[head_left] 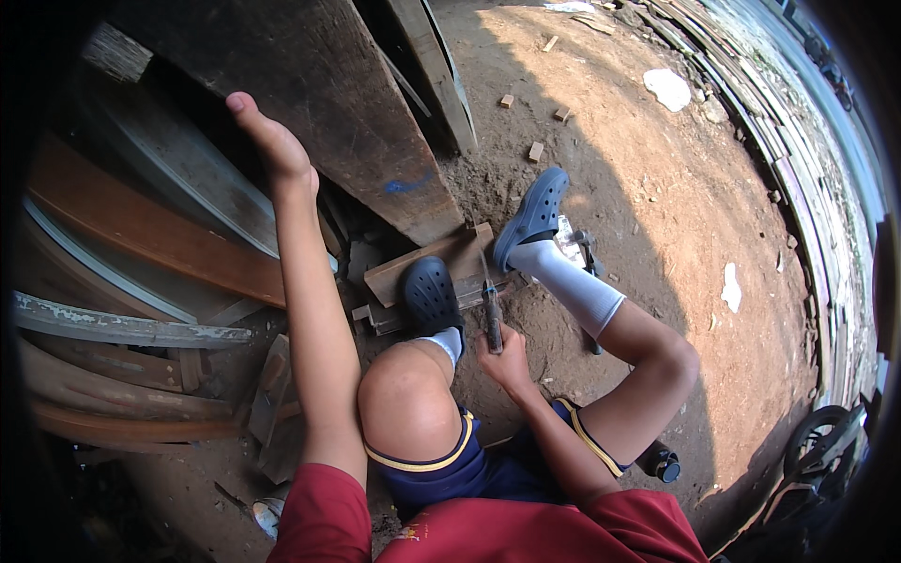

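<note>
In my right hand (504, 358) is a narrow-bladed tool (492, 314) with a dark handle, perhaps a saw. Its thin blade points away from me and meets the short wooden block (404, 274) on the ground. My left foot, in a dark blue clog (430, 293), rests against that block. Stretched far forward, my left hand (274, 145) is at the edge of a large, dark, weathered plank (328, 94), thumb showing and the other fingers hidden. My right foot, in the other clog (533, 214), is planted to the right of the block.
Curved wooden boards (141, 211) are stacked at the left. A hammer-like tool (584, 242) lies by my right shin, and small wood offcuts (536, 151) are scattered ahead. A dark bottle (665, 466) lies near my right thigh. Planks (798, 197) line the right, near a wheel (818, 439).
</note>
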Demonstrator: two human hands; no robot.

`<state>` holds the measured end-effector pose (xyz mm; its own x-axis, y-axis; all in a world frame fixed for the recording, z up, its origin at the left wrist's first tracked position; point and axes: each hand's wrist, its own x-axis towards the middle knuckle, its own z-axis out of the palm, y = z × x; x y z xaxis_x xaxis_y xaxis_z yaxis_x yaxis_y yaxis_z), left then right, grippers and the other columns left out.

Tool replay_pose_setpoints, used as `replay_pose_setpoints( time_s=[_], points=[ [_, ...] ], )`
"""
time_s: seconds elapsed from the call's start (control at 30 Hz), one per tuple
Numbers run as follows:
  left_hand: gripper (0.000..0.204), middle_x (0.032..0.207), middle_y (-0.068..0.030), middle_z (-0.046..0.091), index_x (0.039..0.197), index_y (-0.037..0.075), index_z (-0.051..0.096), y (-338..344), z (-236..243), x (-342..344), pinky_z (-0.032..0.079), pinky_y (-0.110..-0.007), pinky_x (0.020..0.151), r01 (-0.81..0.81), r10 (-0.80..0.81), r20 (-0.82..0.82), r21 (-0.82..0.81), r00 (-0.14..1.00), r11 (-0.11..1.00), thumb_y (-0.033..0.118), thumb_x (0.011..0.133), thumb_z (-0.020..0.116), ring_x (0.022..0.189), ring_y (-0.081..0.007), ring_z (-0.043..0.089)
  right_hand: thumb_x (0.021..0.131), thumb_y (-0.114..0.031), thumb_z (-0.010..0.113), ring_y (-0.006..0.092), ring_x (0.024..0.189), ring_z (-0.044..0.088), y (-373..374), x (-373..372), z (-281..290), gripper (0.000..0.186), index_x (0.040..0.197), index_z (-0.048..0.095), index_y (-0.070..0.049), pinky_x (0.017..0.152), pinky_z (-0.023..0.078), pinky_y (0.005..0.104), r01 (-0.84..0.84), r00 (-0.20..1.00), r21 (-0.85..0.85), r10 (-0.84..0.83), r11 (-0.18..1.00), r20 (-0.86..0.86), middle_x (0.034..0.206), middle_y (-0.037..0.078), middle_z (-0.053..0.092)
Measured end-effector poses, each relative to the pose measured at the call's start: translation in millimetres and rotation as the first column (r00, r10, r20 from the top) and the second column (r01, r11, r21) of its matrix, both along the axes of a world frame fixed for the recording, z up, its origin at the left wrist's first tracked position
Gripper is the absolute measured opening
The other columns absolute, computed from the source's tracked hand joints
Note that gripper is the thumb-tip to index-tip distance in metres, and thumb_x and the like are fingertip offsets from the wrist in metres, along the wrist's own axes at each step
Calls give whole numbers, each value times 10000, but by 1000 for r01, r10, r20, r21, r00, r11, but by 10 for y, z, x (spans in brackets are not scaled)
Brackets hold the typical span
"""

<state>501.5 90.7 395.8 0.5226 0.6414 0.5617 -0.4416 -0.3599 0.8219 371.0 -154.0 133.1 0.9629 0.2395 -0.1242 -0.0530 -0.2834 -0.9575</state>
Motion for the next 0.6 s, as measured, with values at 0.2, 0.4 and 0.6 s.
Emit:
replay_pose_setpoints(
  time_s=[0.2, 0.4, 0.6],
  points=[
    [994, 1539, -156, 21, 1472, 33, 26, 41, -5, -4, 97, -386, 1145, 13, -13, 20, 28, 1000, 1000, 756, 838, 274, 1415, -284, 66, 824, -202, 644, 89, 490, 392, -311, 255, -17, 324, 623, 475, -12, 460, 342, 314, -78, 992, -23, 76, 997, -97, 497, 4, 411],
    [979, 1538, -158, 32, 1471, 28, 39, 22, -18, 13, 90, -386, 1145, -31, 30, 20, 19, 999, 999, 745, 847, 274, 1413, -283, 73, 856, -228, 639, 67, 493, 370, -396, 298, 85, 356, 632, 458, -18, 448, 315, 297, -66, 997, -36, 65, 997, -39, 515, -14, 402],
    [956, 1540, -155, 20, 1473, 31, 24, -14, 4, -17, 81, -386, 1145, -46, 47, -2, 8, 999, 999, 728, 862, 257, 1414, -280, 65, 812, -186, 640, 103, 513, 391, -691, -212, 108, 291, 640, 503, 5, 488, 358, 329, -37, 971, -71, 19, 997, -238, 511, 35, 393]
  ],
)
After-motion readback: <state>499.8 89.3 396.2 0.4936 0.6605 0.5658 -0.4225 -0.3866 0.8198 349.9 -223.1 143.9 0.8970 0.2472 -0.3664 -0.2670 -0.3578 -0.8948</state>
